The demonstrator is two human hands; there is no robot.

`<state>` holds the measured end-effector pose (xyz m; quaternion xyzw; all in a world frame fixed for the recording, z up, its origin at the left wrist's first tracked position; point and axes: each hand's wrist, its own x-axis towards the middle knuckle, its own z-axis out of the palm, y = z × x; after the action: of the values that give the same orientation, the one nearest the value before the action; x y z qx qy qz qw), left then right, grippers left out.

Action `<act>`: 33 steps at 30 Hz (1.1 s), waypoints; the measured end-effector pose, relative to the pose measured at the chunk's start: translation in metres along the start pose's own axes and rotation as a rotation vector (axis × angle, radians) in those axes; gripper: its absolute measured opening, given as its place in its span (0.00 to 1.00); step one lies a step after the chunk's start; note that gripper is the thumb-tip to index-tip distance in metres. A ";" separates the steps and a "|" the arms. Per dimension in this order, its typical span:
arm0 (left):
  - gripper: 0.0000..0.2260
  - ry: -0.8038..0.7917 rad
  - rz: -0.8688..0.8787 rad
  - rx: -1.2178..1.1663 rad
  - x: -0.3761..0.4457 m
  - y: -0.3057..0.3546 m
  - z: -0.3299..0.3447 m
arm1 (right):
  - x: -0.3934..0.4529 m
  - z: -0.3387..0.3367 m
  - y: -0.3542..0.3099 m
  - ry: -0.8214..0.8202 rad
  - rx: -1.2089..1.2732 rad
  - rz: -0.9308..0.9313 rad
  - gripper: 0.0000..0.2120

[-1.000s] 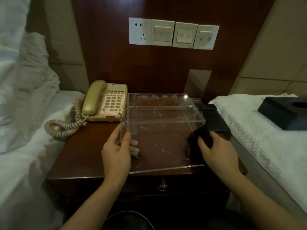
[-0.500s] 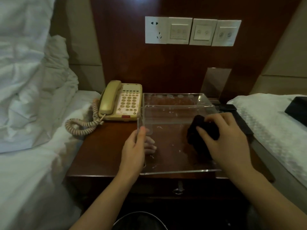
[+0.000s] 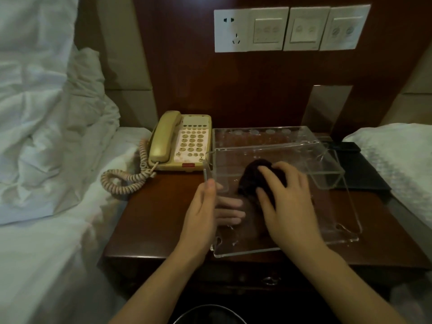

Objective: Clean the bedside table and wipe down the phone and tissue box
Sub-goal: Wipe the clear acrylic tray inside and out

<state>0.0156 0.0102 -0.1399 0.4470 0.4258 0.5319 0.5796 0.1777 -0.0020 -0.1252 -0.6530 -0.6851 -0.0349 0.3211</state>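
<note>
Since prev. frame R hand (image 3: pixel 287 202) w/ dark cloth (image 3: pixel 253 176) had shifted from right part of clear acrylic box (image 3: pixel 327 164) toward its left-centre, now close to L hand (image 3: pixel 201 213); box itself unchanged in place. R hand lay palm-down inside box, fingers curled over the bunched cloth, pressing it onto box floor. L hand gripped box's left wall: thumb (image 3: pixel 210 185) outside along the wall's top edge, fingers (image 3: pixel 230 208) visible through the acrylic on inner side. Box sat on right-centre of bedside table (image 3: pixel 152 220), its base plate reaching table's front edge; a second clear panel w/ round marks stood behind it at back edge. Phone (image 3: pixel 182 142), beige, handset on cradle, sat at back-left corner of table, just beside box's left rear corner, not touching as far as could be told; coiled cord (image 3: pixel 121 181) trailed off left edge onto white bedding (image 3: pixel 46 113). Flat black item (image 3: pixel 364 174) lay at right edge, partly behind box. Wall plate w/ socket + switches (image 3: pixel 289 29) on wood panel above. Second white bed (image 3: pixel 397 155) at right. Dark round rim (image 3: pixel 205 314) at bottom of view, not identifiable.
</note>
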 end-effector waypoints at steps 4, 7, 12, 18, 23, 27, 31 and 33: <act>0.20 0.054 0.037 0.113 -0.002 -0.005 -0.004 | -0.008 0.010 -0.023 -0.185 0.059 -0.267 0.23; 0.20 0.078 0.021 0.130 -0.005 -0.001 -0.006 | -0.015 -0.001 -0.023 -0.317 0.105 -0.320 0.24; 0.15 0.070 -0.005 0.069 -0.007 0.008 0.000 | -0.016 -0.041 0.005 -0.451 0.054 -0.232 0.18; 0.13 0.093 0.013 0.014 -0.013 0.008 0.005 | -0.030 -0.071 0.038 -0.558 0.060 -0.125 0.13; 0.11 0.125 0.030 0.020 -0.014 0.007 0.006 | -0.039 -0.042 -0.013 -0.601 0.185 -0.292 0.18; 0.08 0.182 0.040 0.019 -0.015 0.006 0.004 | -0.031 -0.030 -0.035 -0.666 0.189 -0.329 0.19; 0.08 0.193 0.031 -0.040 -0.011 0.005 0.004 | -0.013 -0.059 -0.004 -0.726 0.018 -0.239 0.15; 0.08 0.184 0.037 -0.037 -0.011 0.004 0.004 | -0.012 -0.067 0.006 -0.754 -0.008 -0.197 0.14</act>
<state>0.0176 -0.0005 -0.1347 0.3933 0.4590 0.5890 0.5364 0.2086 -0.0426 -0.0799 -0.5525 -0.8142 0.1742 0.0392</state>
